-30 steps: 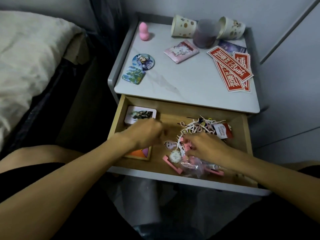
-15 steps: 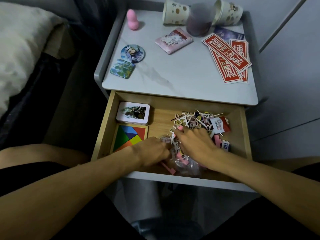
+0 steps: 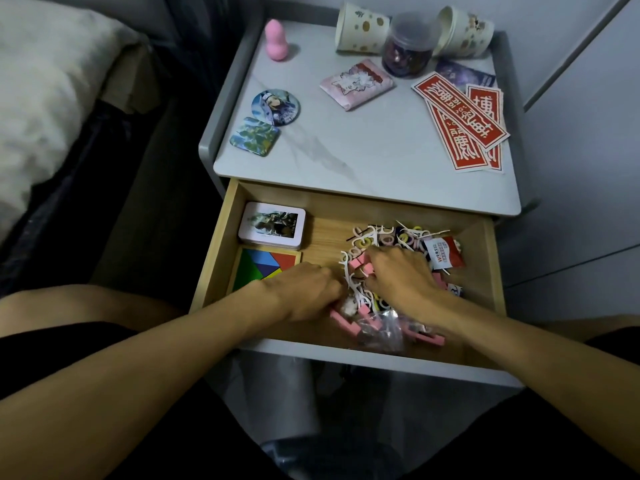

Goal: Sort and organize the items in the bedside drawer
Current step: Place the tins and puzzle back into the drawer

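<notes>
The wooden bedside drawer [image 3: 221, 258] stands pulled open. Its right half holds a jumbled pile [image 3: 391, 239] of hair ties, white picks and pink clips. My left hand [image 3: 304, 292] reaches into the pile's near left edge with curled fingers, and their tips are hidden. My right hand [image 3: 398, 277] lies on the pile, its fingers curled round pink clips [image 3: 360, 266]. More pink clips and a clear plastic bag [image 3: 381, 330] lie at the drawer's front. A picture tin [image 3: 272, 227] and a coloured tangram tray [image 3: 265, 265] sit on the left side.
A red-and-white packet [image 3: 445, 252] lies at the drawer's right. The nightstand top [image 3: 363, 157] carries two paper cups, a lidded jar [image 3: 408, 46], a pink figure [image 3: 276, 39], two badges, a pink packet [image 3: 356, 84] and red stickers [image 3: 464, 119]. A bed [image 3: 45, 98] is to the left.
My left hand slid right, off the tangram tray, to the pile's edge. My right hand moved deeper into the pile. The view shifted slightly.
</notes>
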